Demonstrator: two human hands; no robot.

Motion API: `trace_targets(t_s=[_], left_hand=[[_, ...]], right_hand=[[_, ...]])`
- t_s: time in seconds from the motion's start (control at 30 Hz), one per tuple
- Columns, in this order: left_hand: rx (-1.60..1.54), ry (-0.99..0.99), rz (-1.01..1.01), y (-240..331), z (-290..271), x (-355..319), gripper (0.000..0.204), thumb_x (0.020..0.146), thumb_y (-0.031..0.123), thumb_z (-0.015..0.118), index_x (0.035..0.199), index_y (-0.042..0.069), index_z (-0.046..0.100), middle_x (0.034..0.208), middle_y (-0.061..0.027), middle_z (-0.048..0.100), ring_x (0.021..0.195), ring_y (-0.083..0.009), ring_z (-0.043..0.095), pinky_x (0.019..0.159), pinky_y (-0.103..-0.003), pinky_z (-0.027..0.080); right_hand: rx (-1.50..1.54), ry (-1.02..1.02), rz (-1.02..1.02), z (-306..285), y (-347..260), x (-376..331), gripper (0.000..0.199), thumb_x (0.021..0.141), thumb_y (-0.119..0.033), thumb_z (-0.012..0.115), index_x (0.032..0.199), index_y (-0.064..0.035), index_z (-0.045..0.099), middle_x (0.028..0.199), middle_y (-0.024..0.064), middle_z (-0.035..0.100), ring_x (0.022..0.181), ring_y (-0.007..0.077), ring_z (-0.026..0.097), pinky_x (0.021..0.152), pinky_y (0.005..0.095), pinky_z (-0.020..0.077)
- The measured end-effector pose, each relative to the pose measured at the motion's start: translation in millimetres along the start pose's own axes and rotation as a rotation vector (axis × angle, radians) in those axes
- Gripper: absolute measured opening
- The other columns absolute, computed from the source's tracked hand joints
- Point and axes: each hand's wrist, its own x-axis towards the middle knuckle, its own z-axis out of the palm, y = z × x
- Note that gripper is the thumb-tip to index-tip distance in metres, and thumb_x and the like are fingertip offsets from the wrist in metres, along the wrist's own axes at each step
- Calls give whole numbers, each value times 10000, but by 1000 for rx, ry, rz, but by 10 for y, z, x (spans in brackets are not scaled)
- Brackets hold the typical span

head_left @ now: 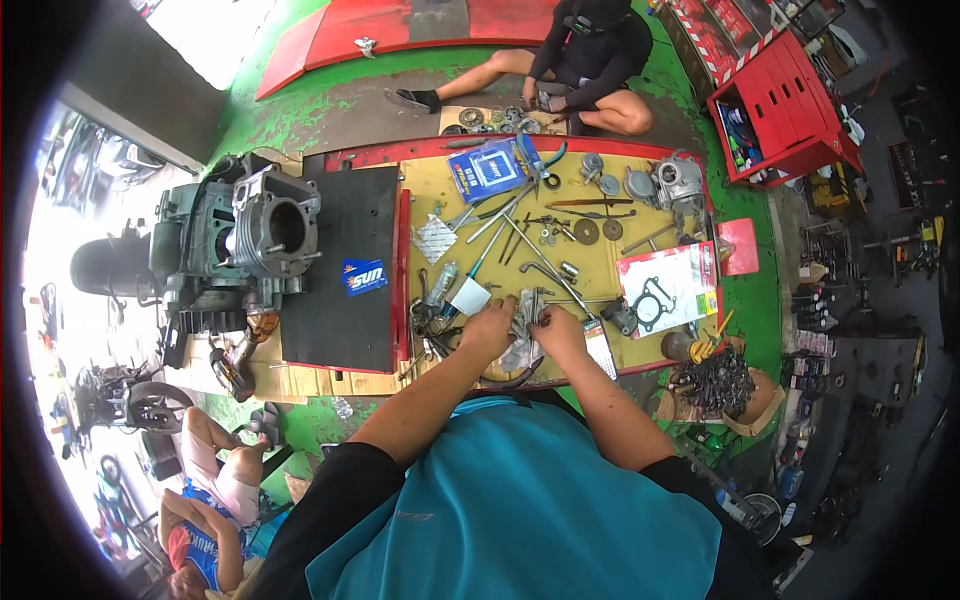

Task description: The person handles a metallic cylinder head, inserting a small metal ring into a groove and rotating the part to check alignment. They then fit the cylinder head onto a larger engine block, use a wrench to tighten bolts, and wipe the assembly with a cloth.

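On the cardboard-covered bench, my left hand (489, 329) is closed on a crumpled grey-white rag (517, 354). My right hand (558, 333) is close beside it, fingers pinched at the rag's other side; what sits between those fingertips is too small to make out. A thin metal rod (575, 301) lies just beyond my right hand. By my left hand are a white card (469, 296) and a clear bottle (442, 284). A long-handled socket wrench (555, 276) lies farther off, and a gasket in a packet (652, 302) is to the right.
An engine block (270, 228) stands at the left on a black board (352, 205). Gears (587, 231), pliers (540, 160) and a metal engine cover (678, 182) lie across the bench. A co-worker (598, 60) sits beyond it; another person (215, 510) sits lower left. A red tool cabinet (785, 100) stands far right.
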Motion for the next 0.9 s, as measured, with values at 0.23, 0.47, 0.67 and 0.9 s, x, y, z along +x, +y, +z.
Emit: trace_targets(t_s=[0.23, 0.47, 0.67, 0.9], left_hand=[[-130, 2, -25, 23, -250, -230, 387, 761, 223, 791, 1075, 20, 690, 1082, -183, 658, 1054, -384, 659, 899, -480, 549], [-590, 233, -113, 3, -881, -790, 417, 769, 61, 758, 1165, -16, 652, 1045, -168, 706, 988, -294, 703, 884, -376, 542], [-683, 539, -124, 90, -1399, -1047, 272, 870, -38, 625, 1123, 21, 544, 983, -64, 645, 918, -116, 595, 803, -293, 501], [-723, 721, -202, 348, -1825, -1362, 215, 962, 28, 605, 1161, 39, 525, 984, -26, 589, 903, -99, 551, 802, -265, 469]], right_hand=[[647, -176, 380, -265, 591, 35, 220, 922, -235, 736, 954, -19, 706, 742, 59, 709, 605, 140, 637, 590, 294, 510], [12, 167, -337, -276, 550, -85, 357, 851, -210, 748, 1180, -89, 678, 1139, 116, 650, 1059, 273, 602, 887, 423, 491], [-223, -45, -530, -41, 334, -56, 365, 846, -217, 748, 1198, -143, 684, 1191, 87, 606, 1219, 299, 515, 1020, 524, 383], [-159, -127, -546, -68, 414, 152, 243, 909, -196, 682, 1133, -102, 674, 1105, 126, 642, 1035, 350, 624, 908, 480, 470]])
